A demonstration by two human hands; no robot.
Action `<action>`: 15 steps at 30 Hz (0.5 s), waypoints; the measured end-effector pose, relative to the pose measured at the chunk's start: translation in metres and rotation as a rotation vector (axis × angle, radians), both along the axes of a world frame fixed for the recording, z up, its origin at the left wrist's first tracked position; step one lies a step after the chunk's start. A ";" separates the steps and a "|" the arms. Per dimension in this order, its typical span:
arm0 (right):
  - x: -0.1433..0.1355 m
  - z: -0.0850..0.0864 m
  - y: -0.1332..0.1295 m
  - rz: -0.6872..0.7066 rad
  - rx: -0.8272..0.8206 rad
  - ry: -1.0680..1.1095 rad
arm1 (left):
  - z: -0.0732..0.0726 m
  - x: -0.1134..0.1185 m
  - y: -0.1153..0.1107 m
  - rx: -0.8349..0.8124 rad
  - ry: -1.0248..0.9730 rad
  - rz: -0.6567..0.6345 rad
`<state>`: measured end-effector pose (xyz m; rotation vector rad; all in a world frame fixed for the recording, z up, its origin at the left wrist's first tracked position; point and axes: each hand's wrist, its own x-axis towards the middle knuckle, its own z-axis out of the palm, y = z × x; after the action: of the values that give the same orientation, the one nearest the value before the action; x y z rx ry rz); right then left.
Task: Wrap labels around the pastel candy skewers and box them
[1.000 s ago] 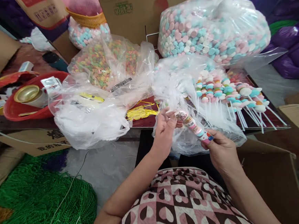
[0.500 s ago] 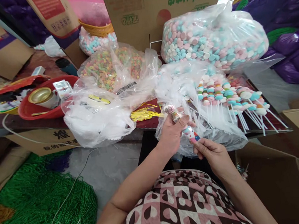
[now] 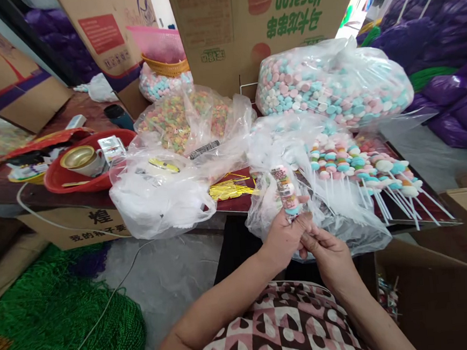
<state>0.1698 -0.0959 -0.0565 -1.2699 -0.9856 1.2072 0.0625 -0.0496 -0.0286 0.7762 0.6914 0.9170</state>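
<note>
My left hand [image 3: 286, 234] is closed around the lower part of a marshmallow skewer in a printed clear wrapper [image 3: 285, 186]. Its white, pink and blue pieces show above my fingers, pointing away from me. Touching the left hand, my right hand [image 3: 324, 244] pinches the wrapper's bottom end, where the stick is hidden by my fingers. Unwrapped marshmallow skewers [image 3: 343, 158] lie on the table to the right, white sticks toward me. Yellow twist ties [image 3: 231, 189] are spread left of the wrapped skewer. Crumpled clear plastic bags [image 3: 260, 208] lie beneath and behind my hands.
Behind stand a big bag of pastel marshmallows [image 3: 331, 83], a bag of gummy candy [image 3: 196, 116] and a tall carton [image 3: 214, 31]. A white plastic bag [image 3: 158, 197] and a red basin [image 3: 56, 181] are on the left. An open carton [image 3: 432, 283] sits low at right.
My hands have come together at the skewer's lower end, hiding the printed wrapper end that showed between them. The skewer now points straighter away from me. The view has tilted slightly up.
</note>
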 end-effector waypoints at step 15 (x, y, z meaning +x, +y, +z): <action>0.005 0.002 0.002 -0.135 -0.015 0.086 | 0.000 -0.018 0.014 0.683 0.716 0.197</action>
<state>0.1745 -0.0944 -0.0541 -1.2651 -0.8165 1.1569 0.0441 -0.0354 -0.0285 1.7139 1.1053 1.0694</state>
